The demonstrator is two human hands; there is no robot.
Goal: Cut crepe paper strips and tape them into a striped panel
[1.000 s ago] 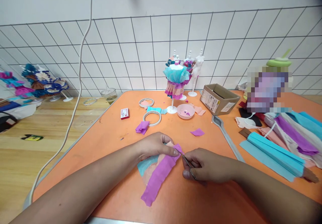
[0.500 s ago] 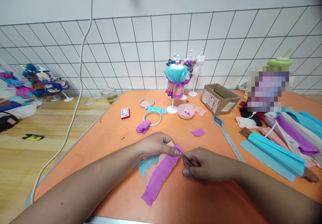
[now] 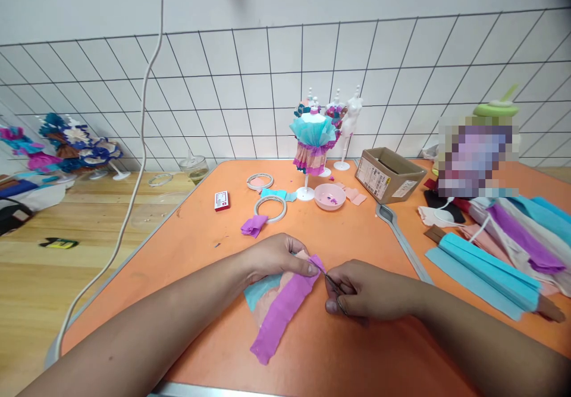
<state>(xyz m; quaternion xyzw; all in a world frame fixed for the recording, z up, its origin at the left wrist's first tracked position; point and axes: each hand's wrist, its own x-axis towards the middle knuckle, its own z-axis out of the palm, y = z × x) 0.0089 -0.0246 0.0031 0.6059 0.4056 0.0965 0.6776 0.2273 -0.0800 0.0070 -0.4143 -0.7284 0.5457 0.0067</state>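
Note:
My left hand (image 3: 285,263) pinches the upper end of layered crepe paper strips between thumb and fingers. On top lies a purple strip (image 3: 285,316), slanting down toward the table's front edge. Under it show a peach strip (image 3: 269,303) and a light blue strip (image 3: 259,291). My right hand (image 3: 357,290) is closed around small metal scissors (image 3: 335,288). Their tips are at the purple paper's upper end, beside my left thumb; whether the blades are apart is too small to tell.
Beyond my hands on the orange table (image 3: 214,331) are a folded purple piece (image 3: 254,226), tape rolls (image 3: 270,209), a pink bowl (image 3: 330,197), and a dressed mini mannequin (image 3: 314,132). A cardboard box (image 3: 389,175), a grey metal bar (image 3: 404,242) and blue crepe paper (image 3: 486,275) lie right.
The scissor tips have moved slightly left, onto the purple end by my left thumb. A loose purple piece that lay beyond my right hand no longer shows there. My left hand keeps its hold.

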